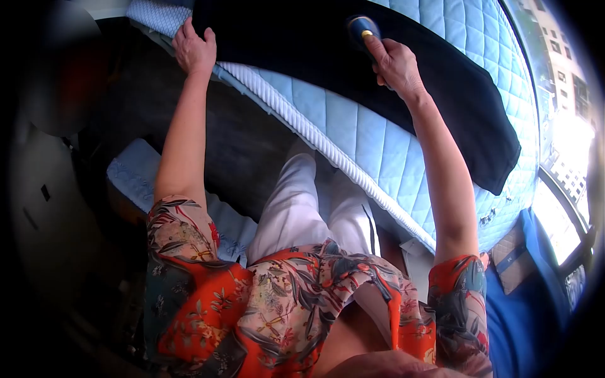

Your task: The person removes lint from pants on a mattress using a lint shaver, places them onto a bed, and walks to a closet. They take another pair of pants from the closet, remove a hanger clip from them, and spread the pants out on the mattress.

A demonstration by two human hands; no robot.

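Note:
A long black garment (441,82), shaped like a trouser leg with a straight hem at the right, lies spread over a light blue quilted cover (372,129). My right hand (397,66) is closed around a dark blue round-headed tool (362,26) with a gold band. The tool is over the garment; its head is blurred, and I cannot tell whether it touches the cloth. At the garment's upper left end, my left hand (194,49) rests by the cover's edge. Its fingers are stretched out and slightly apart, with nothing visible in them.
White ribbed trim (277,94) runs along the cover's near edge. Below left is a light blue padded piece with ruffles (135,167). At the right are blue fabric (520,309), a brown quilted item (509,258) and a bright window (570,126). Dark floor lies below the edge.

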